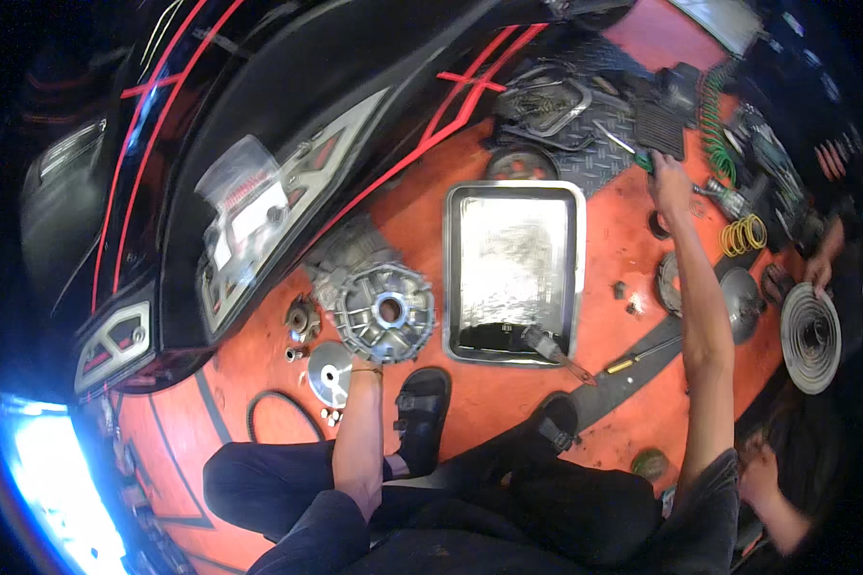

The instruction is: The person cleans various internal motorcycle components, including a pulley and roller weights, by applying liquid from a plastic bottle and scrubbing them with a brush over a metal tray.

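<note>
My left hand [365,362] is mostly hidden under a round, ribbed metal pulley half [411,323] and holds it up above the floor. The pulley's hub opening faces me. My right hand [669,180] is stretched far forward, gripping a screwdriver [644,161] with a green handle; its blade points forward and left. Just past that hand lies a dark ridged pad [659,129]. Between my arms, a metal tray [579,273] rests on the floor, with shiny liquid inside. A paintbrush [554,348] leans over its near right corner.
A black scooter [259,93] with red stripes stands along the left. A drive belt [253,411], a metal disc [318,370] and a yellow coil spring [743,235] lie on the orange floor [618,237]. At the right, another person's hand [823,269] holds a ridged disc [798,345].
</note>
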Motion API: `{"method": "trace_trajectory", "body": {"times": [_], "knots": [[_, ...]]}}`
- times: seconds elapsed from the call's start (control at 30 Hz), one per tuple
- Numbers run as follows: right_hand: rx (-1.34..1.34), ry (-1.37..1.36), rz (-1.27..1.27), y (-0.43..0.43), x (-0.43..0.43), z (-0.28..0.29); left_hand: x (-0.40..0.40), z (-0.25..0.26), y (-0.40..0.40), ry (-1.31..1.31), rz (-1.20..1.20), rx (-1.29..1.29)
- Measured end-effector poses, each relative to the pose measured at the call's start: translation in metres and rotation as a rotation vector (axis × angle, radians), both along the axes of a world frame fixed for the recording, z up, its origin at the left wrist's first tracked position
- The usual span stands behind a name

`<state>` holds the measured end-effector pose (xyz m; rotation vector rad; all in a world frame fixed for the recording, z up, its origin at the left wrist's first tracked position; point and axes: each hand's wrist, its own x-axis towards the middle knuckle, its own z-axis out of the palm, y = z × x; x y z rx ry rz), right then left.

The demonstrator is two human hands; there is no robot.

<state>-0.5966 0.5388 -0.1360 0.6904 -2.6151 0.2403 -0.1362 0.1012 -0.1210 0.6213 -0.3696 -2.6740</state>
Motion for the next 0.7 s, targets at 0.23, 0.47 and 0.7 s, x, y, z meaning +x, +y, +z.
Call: {"method": "trace_trajectory", "body": {"times": [0.23, 0.47, 0.7], "knots": [[0.125, -0.227, -0.092, -0.042, -0.018, -0.046, 0.031, -0.003, 0.011, -0.029, 0.012, -0.008], [-0.837, -0.25, -0.24, -0.045, 0.111, 0.03, -0.008, -0.006, 0.025, 0.003, -0.307, -0.161], [-0.519, -1.033, -0.356, -0.03, 0.329, 0.06, -0.119, 0.076, 0.076, -0.062, -1.115, -1.143]]}}
